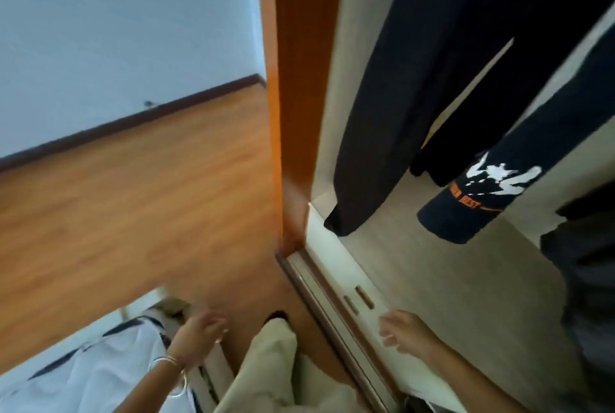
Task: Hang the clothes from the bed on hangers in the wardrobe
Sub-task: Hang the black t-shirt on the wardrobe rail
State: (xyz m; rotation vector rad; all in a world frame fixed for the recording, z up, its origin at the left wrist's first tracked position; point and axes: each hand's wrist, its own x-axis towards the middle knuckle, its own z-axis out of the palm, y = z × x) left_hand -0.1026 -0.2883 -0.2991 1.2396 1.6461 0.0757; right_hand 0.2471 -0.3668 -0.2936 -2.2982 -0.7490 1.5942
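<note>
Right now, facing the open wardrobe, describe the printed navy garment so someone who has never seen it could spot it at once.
Find the wardrobe with the orange-brown wooden side panel and pale interior. Right of a plain dark garment hanging inside, a navy garment slants down. Only it carries a white graphic and orange lettering near its lower end.

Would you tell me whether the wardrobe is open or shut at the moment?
Open: the wardrobe shows its pale interior, with dark garments hanging inside beyond the floor track.
</note>
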